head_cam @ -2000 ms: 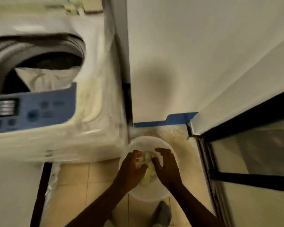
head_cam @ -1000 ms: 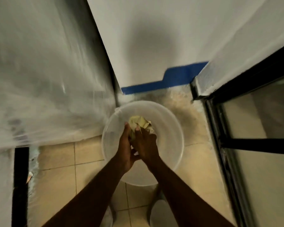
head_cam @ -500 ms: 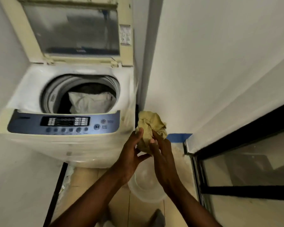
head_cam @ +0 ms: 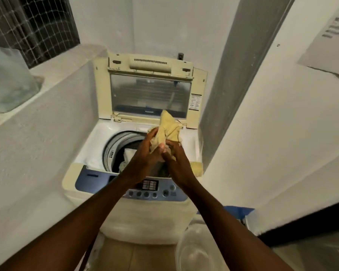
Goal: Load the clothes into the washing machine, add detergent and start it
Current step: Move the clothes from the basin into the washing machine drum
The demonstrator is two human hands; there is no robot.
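Note:
A top-loading washing machine (head_cam: 86, 153) stands ahead with its lid (head_cam: 151, 90) raised. White laundry (head_cam: 129, 153) lies in the drum. Above the drum opening I hold a crumpled yellow cloth (head_cam: 169, 130) with both hands. My left hand (head_cam: 145, 153) grips its lower left part. My right hand (head_cam: 176, 161) grips it from the right. The blue control panel (head_cam: 157, 192) with its buttons runs along the machine's front edge, below my wrists.
A clear plastic basin (head_cam: 196, 249) sits on the tiled floor at the machine's right front corner. A low white wall (head_cam: 37, 143) flanks the machine on the left, a grey column (head_cam: 229, 75) and white wall on the right. A dark-framed glass door (head_cam: 311, 239) is at lower right.
I lifted the yellow cloth out of the basin on the floor and carried it up and left. It is now over the drum opening. My view rose from the floor to the machine.

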